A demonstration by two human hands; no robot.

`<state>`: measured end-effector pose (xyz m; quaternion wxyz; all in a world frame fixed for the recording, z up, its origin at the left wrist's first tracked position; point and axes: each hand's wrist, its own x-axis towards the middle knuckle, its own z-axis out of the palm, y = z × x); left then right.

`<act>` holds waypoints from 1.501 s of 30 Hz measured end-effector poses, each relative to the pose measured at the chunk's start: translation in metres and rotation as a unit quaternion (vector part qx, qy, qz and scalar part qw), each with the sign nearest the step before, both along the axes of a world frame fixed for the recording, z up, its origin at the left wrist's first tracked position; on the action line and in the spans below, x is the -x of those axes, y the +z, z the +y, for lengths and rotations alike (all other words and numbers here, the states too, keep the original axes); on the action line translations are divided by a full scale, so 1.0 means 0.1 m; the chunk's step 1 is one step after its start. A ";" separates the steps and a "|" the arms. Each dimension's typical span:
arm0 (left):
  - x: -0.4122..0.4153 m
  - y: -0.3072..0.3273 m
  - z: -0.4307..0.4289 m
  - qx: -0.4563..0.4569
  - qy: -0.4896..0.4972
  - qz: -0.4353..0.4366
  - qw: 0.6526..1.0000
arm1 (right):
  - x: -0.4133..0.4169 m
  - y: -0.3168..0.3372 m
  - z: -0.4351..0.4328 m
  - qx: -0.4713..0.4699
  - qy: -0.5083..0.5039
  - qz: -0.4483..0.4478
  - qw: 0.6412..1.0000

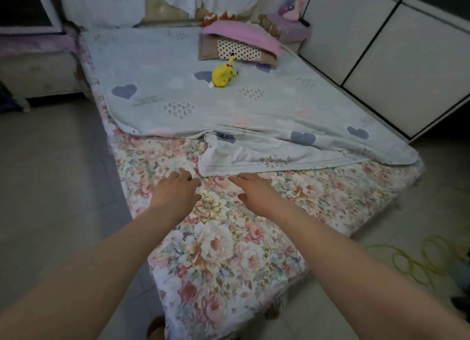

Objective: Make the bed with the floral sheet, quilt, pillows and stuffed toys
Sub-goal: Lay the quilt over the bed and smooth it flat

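The floral sheet [223,240] covers the mattress from its near end. A pale blue quilt [178,95] with heart prints lies over the far part, its near edge folded and rumpled. My left hand [175,192] and right hand [254,189] reach side by side just short of the quilt's near hem, fingers loosely bent, holding nothing. A yellow stuffed toy [222,72] lies on the quilt. Behind it a polka-dot pillow [236,50] sits under a pink pillow [241,36]. More stuffed toys [216,17] sit at the headboard.
White cabinets [396,60] run along the bed's right side. A pink plush [290,9] sits on a small stand at the back right. A yellow cord [417,258] lies coiled on the tiled floor [50,187] at the right. A sofa stands at the far left.
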<state>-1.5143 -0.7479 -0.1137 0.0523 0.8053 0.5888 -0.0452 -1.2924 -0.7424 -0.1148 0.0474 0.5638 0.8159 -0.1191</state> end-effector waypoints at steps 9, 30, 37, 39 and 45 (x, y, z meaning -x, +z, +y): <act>-0.07 0.02 -0.04 -0.053 -0.080 -0.011 0.995 | -0.48 0.03 0.00 -0.027 0.008 -0.028 0.999; -1.04 -0.88 0.94 0.066 0.023 0.031 0.997 | -1.27 -0.91 1.74 0.050 0.141 0.031 0.988; -0.78 -1.68 1.87 0.054 0.041 0.047 0.997 | -0.68 -1.85 2.53 0.041 0.163 0.043 0.985; -0.73 -1.96 2.16 0.054 0.046 0.046 0.996 | -0.50 -2.23 2.75 0.008 0.169 0.044 0.985; -0.51 -2.72 2.82 0.105 0.048 0.096 0.989 | 0.20 -3.16 3.45 -0.022 0.204 0.030 0.978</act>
